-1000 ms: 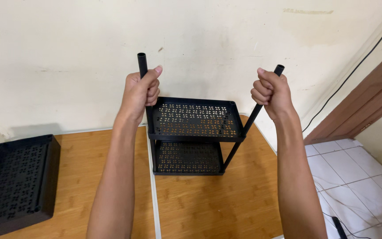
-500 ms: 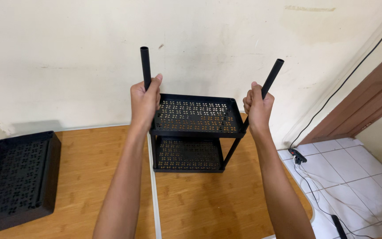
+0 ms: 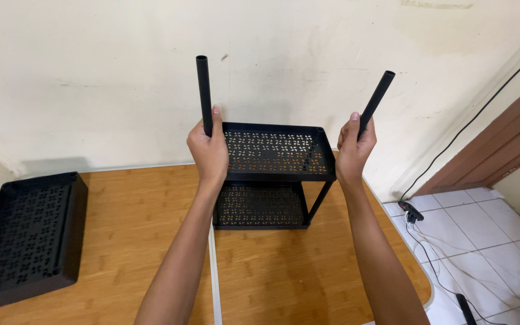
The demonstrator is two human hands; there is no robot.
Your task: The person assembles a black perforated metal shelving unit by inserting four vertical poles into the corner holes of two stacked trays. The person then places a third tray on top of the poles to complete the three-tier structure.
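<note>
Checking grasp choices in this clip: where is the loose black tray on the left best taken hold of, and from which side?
Probably by its two long rims, from above. The tray lies flat and open side up on the table, so its raised walls stand free for fingers to hook over. The near long wall faces the person. The perforated floor offers little to pinch.

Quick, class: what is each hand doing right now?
Left hand: closed around the left pole.
Right hand: closed around the right pole.
</note>
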